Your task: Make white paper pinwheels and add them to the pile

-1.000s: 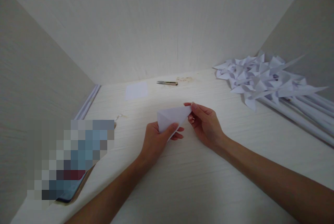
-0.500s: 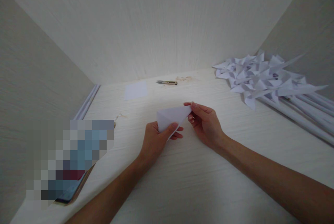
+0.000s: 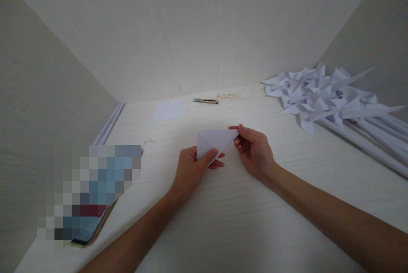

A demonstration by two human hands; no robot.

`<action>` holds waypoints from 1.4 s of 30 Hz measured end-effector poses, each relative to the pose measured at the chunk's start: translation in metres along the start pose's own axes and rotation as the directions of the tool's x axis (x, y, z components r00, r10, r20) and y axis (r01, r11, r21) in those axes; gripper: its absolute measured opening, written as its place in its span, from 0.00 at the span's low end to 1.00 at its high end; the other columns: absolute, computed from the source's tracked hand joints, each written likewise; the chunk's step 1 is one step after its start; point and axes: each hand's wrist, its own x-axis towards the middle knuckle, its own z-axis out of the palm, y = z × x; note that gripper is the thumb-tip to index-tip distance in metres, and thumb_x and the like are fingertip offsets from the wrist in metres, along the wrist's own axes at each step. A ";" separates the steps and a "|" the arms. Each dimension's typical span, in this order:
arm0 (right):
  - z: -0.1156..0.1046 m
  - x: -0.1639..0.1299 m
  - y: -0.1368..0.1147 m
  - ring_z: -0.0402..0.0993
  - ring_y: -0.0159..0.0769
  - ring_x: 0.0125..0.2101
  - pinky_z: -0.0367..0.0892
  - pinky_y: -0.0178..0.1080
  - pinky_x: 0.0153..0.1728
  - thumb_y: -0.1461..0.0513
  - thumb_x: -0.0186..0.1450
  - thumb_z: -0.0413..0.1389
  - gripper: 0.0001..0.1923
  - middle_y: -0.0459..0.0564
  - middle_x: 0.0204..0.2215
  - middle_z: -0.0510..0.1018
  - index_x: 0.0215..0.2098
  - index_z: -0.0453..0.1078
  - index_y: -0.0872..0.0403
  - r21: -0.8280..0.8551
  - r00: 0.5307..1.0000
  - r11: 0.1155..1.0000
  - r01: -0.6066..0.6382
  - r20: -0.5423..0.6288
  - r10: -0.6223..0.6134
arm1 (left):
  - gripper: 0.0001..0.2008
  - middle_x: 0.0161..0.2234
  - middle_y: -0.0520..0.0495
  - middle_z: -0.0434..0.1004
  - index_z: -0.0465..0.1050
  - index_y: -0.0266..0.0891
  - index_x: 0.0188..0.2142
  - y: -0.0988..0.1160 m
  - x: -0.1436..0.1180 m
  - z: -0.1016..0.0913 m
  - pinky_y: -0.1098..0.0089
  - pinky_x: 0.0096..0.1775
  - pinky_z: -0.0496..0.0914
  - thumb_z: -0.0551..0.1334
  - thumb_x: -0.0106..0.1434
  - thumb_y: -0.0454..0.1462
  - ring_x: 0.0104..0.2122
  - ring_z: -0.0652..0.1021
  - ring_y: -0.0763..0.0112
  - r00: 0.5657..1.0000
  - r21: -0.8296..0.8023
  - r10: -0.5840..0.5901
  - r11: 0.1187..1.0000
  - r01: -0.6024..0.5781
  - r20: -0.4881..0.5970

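Observation:
A white sheet of paper (image 3: 213,140), folded into a triangle with a crease line on it, is held above the table by both hands. My left hand (image 3: 193,167) grips its lower left part, thumb on top and fingers underneath. At the right-hand tip, my right hand (image 3: 255,150) pinches the corner between thumb and fingertips. Part of the paper's lower edge is hidden by my left thumb. Beyond the hands lie a flat white paper square (image 3: 167,110) and a pair of thread snips (image 3: 205,101).
White paper pinwheels (image 3: 318,94) are heaped at the right, with rolled paper sticks (image 3: 366,145) running toward me. More paper rolls (image 3: 110,124) lie along the left wall. A phone (image 3: 92,226), mostly blurred out, leans at the left. Small scraps (image 3: 226,96) lie near the back wall.
Both hands and the folded paper have shifted slightly to the right in view, and the paper has turned a little so its top edge is more level. The grip is the same.

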 end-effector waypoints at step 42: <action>-0.020 -0.001 -0.004 0.56 0.26 0.19 0.54 0.30 0.19 0.53 0.63 0.45 0.16 0.42 0.18 0.59 0.24 0.60 0.55 -0.739 0.878 0.512 0.437 0.474 -0.065 | 0.03 0.23 0.47 0.77 0.74 0.31 0.25 0.006 0.016 -0.022 0.80 0.29 0.71 0.61 0.52 0.30 0.23 0.77 0.77 0.978 -0.595 -0.136 0.803 0.013 -0.161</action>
